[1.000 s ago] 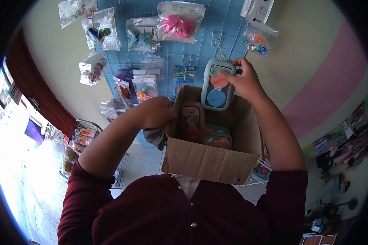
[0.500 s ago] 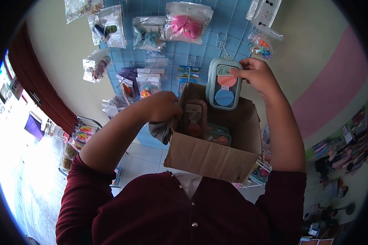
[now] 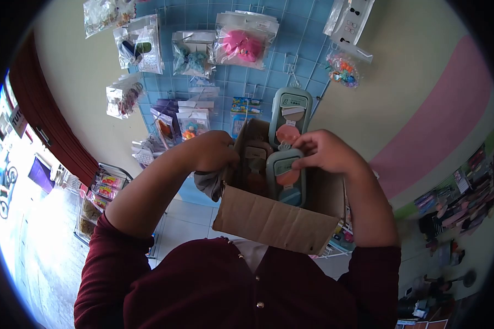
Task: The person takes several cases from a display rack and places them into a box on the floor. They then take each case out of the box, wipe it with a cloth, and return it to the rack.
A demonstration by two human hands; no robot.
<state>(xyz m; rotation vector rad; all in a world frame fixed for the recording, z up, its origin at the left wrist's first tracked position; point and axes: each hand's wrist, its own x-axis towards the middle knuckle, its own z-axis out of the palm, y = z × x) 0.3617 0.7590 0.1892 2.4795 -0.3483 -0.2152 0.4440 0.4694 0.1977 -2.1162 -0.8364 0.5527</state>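
Observation:
My left hand (image 3: 214,151) is closed on the left rim of an open cardboard box (image 3: 274,219), its fingertips hidden. A grey cloth-like thing (image 3: 207,186) hangs just below that hand. My right hand (image 3: 324,153) pinches the upper right edge of a light green rounded plastic case (image 3: 288,189) with orange and blue round parts and a small loop on top. Its lower end is inside the cardboard box. Behind it, a similar green case (image 3: 291,116) hangs upright at the rack. A brownish-pink case (image 3: 255,164) stands inside the box at the left.
A blue wall with a wire grid rack (image 3: 203,13) carries bagged accessories, including a pink item (image 3: 242,45) and teal bows (image 3: 191,57). A small wire shelf (image 3: 107,183) stands at the left by a bright doorway. More goods (image 3: 461,192) hang at the right.
My right hand has moved down from the rack towards the cardboard box. A green case now shows hanging there, and another is lower in my fingers. My left hand keeps its hold.

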